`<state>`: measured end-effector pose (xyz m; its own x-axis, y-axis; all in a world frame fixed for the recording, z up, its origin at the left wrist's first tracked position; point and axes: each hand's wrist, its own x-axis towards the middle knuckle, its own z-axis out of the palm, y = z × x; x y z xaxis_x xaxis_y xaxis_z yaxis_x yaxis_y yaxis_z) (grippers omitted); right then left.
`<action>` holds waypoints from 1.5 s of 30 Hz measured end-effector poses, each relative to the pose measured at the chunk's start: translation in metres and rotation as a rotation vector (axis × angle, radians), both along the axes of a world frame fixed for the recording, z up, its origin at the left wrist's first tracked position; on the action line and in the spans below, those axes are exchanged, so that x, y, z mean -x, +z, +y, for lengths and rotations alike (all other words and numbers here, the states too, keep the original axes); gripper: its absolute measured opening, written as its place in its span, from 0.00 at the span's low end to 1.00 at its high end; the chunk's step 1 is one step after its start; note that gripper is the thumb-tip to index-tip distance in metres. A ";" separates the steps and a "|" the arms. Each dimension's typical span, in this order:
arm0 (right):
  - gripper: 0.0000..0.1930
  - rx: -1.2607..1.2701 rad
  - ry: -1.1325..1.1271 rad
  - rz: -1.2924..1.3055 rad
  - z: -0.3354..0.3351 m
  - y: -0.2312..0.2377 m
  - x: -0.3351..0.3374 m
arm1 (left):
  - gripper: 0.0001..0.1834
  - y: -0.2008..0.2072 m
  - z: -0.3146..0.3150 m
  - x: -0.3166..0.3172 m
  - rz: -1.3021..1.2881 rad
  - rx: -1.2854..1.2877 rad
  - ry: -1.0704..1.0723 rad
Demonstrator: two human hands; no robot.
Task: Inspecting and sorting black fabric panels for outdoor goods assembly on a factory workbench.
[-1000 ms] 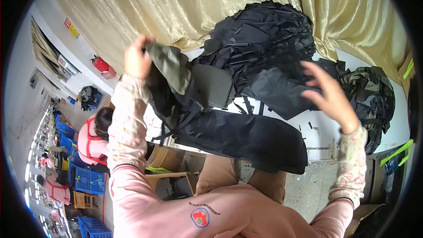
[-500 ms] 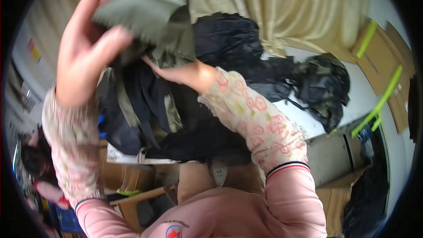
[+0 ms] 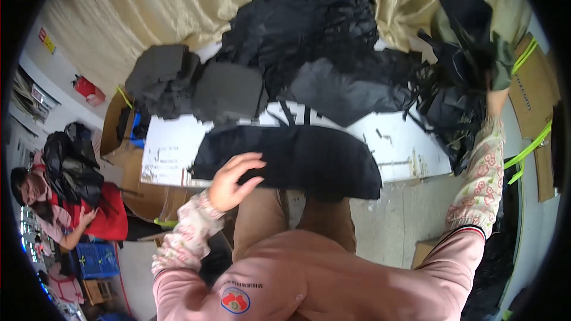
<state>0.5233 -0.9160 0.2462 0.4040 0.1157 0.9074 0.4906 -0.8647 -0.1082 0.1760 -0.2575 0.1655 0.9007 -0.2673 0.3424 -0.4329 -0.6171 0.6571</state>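
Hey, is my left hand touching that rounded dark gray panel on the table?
Apart. The head view shows black cloth and some white tabletop between the left hand and the gray panel.

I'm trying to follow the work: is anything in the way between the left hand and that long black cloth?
Nothing visible: the open left hand overlaps the long black cloth in view; whether they touch is unclear.

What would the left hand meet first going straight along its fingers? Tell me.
Probably the black fabric panel, spread just ahead of the left hand; the height between them is unclear.
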 end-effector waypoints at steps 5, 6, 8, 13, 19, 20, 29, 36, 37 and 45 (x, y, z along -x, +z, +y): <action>0.50 -0.104 -0.558 0.561 0.009 -0.148 0.064 | 0.27 -0.061 -0.051 -0.015 0.051 -0.128 -0.114; 0.44 -0.073 -0.565 0.446 0.046 -0.154 0.081 | 0.27 -0.064 -0.057 -0.016 0.091 -0.138 -0.098; 0.34 -0.020 -0.339 0.268 0.109 -0.123 0.133 | 0.31 -0.070 -0.073 -0.019 0.055 -0.246 -0.114; 0.29 -0.009 0.425 0.556 0.278 -0.113 0.230 | 0.36 -0.092 -0.083 -0.012 0.052 -0.345 -0.087; 0.41 0.331 0.720 0.795 0.374 -0.114 0.275 | 0.32 -0.104 -0.034 -0.004 -0.006 -0.204 0.079; 0.45 0.391 0.685 0.842 0.379 -0.121 0.278 | 0.31 -0.109 -0.020 -0.005 -0.037 -0.193 0.113; 0.47 0.744 0.532 0.901 0.374 -0.159 0.299 | 0.19 -0.170 0.053 -0.019 -0.053 -0.386 0.113; 0.44 0.843 0.519 0.901 0.380 -0.140 0.310 | 0.15 -0.171 0.072 -0.015 0.024 -0.441 0.133; 0.44 0.837 0.519 0.906 0.382 -0.140 0.311 | 0.15 -0.174 0.075 -0.017 -0.007 -0.461 0.122; 0.45 0.788 0.558 0.933 0.381 -0.141 0.304 | 0.06 -0.164 0.110 -0.024 -0.137 -0.644 0.312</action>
<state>0.2188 -0.5349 0.1054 0.5591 0.8267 -0.0639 0.8115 -0.5613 -0.1625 0.1998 -0.1479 0.0012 0.9284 -0.1913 0.3185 -0.2257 -0.9714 0.0743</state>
